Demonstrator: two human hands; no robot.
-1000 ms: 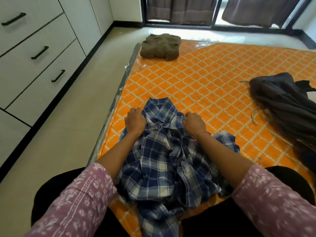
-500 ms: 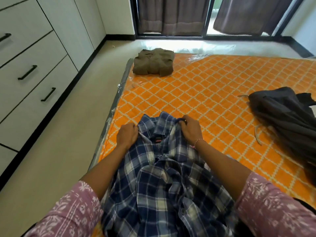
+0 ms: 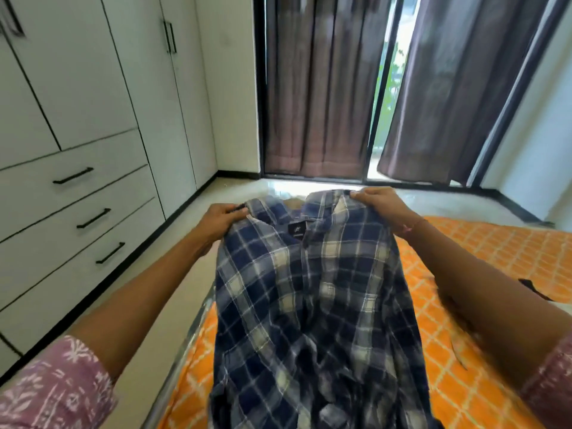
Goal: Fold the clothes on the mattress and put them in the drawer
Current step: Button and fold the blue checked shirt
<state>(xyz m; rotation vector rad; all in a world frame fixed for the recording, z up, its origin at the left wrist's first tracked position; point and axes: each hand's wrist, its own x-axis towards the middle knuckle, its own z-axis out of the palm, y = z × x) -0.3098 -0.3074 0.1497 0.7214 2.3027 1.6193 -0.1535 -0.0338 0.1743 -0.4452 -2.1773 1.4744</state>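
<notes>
A blue and white plaid shirt hangs spread in front of me, lifted above the orange patterned mattress. My left hand grips its left shoulder near the collar. My right hand grips the right shoulder. The shirt's black neck label faces me. Three white drawers with black handles, all shut, stand in the wardrobe to the left. The shirt hides the far left corner of the mattress.
White wardrobe doors rise above the drawers. Dark curtains cover a glass door straight ahead. A strip of pale floor runs between wardrobe and mattress. A dark garment's edge shows at the right.
Both hands have raised the shirt by its shoulders off the mattress, and my view has tilted up toward the curtains. The folded brown garment and the grey clothes have dropped out of sight.
</notes>
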